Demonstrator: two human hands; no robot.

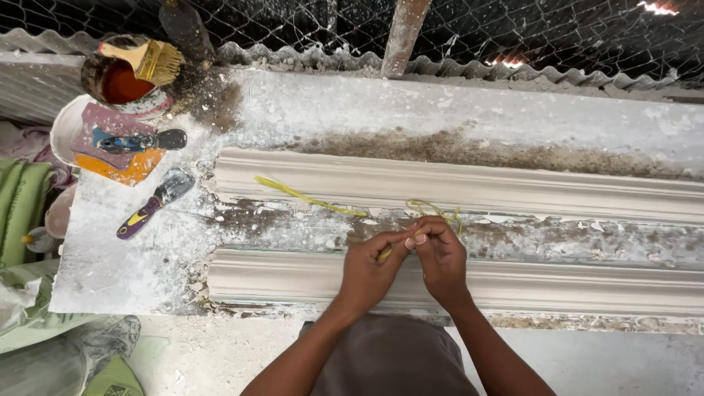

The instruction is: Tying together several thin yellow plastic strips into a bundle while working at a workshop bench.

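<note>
A thin yellow-green strand of string or fibre [315, 199] lies along a white, plaster-crusted workbench [125, 257], seen from above. One end trails up and to the left across the bench; the other end is pinched between two hands at the middle of the view, with a small tangle of the same strand looping just right of the fingers.

The left hand [369, 273] is closed, its fingertips gripping the strand. The right hand [440, 257] is closed too, its thumb and fingers pressed against those of the left hand on the same strand. Both forearms reach up from the bottom edge, above a lap in dark brown cloth.

The hands hover over the near one of two long pale plaster cornice mouldings [572, 282], which run side by side from the middle of the bench off to the right. The far moulding [513, 189] lies beyond the strand. Between them the bench is flaky, grey and brown.

At the upper left stands a rusty round tin of red-orange liquid [121, 84] with a wooden-handled bristle brush [147, 59] resting across its rim. Just below it, a blue-handled scraper [139, 141] lies on purple and orange sheets of sandpaper [121, 167]. Near these, a putty knife with a purple and yellow handle [154, 204] rests on the bench. Green sacks [22, 209] are at the left edge. Wire mesh [550, 33] and corrugated sheet run behind.
</note>
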